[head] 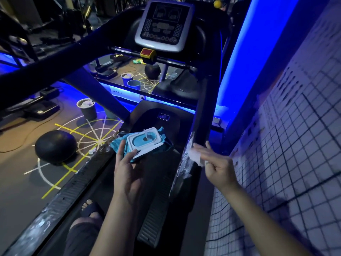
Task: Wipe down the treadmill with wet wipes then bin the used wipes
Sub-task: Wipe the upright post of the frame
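I stand on a black treadmill (162,191), its console (163,24) ahead at the top. My left hand (127,169) holds a teal wet-wipe pack (118,145) from below, thumb along its left side; the white lid (145,140) is flipped open and a wipe tip pokes out. My right hand (215,163) holds a white wipe (195,157) against the treadmill's right upright (203,124), fingers partly curled over it.
A grey bin (86,108) holding white wipes stands on the floor to the left, by a black medicine ball (55,146). A mirror below the console reflects them. A tiled wall (295,145) runs close on the right. My sandalled foot (90,207) is on the belt.
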